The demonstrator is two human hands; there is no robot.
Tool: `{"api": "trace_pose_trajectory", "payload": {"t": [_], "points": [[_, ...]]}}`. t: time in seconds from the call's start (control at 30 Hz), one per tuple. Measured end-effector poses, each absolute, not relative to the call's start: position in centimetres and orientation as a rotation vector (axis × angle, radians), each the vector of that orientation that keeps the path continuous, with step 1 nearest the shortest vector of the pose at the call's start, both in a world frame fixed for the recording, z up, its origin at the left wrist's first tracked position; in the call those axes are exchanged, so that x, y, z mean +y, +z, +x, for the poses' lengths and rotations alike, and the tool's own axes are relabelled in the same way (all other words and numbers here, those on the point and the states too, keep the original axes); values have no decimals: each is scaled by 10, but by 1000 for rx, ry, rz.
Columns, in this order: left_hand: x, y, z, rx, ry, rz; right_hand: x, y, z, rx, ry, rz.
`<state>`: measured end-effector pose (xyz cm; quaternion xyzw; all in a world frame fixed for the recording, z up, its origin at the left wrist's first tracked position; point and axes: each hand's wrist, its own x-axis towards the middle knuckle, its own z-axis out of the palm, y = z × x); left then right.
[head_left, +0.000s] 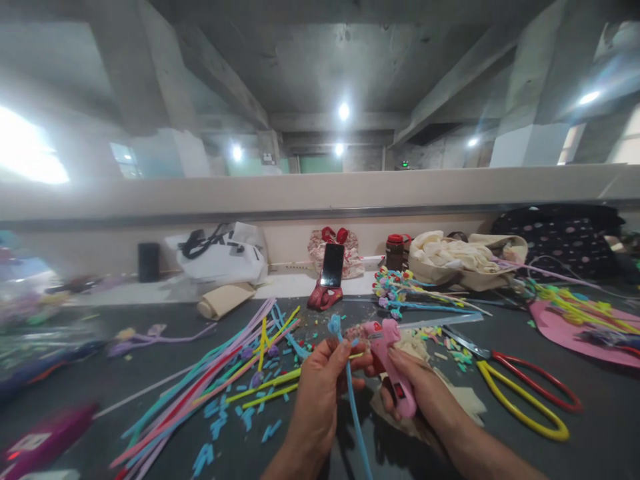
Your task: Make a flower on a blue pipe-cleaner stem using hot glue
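My left hand [324,380] pinches a light blue pipe cleaner [356,420]. Its curled, flower-like top [335,325] pokes up above the fingers, and the long stem hangs down toward me. A pink hot glue gun [393,367] fills the grip of my right hand [425,387], its nozzle end pointing left, close to the blue pipe cleaner. Whether the nozzle touches it I cannot tell. Under the right hand lies a crumpled beige cloth or paper [470,401]. Snipped blue pieces [217,427] are scattered left of my hands.
Bundled long pipe cleaners [200,380] lie at left, with a magenta glue gun [50,440] at the near left. Red-and-yellow-handled scissors [520,393] rest at right. Finished-looking flower stems [395,293], a phone [332,265] and a white bag [225,253] are farther back.
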<state>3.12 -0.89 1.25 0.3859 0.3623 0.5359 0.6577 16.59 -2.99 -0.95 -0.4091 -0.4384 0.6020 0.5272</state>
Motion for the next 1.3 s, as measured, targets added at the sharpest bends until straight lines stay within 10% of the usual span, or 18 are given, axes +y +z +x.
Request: {"api": "trace_pose_trajectory", "payload": {"t": [1.3], "points": [[-4, 17, 14, 679, 738, 492, -49, 34, 224, -1605, 1197, -1225]]}}
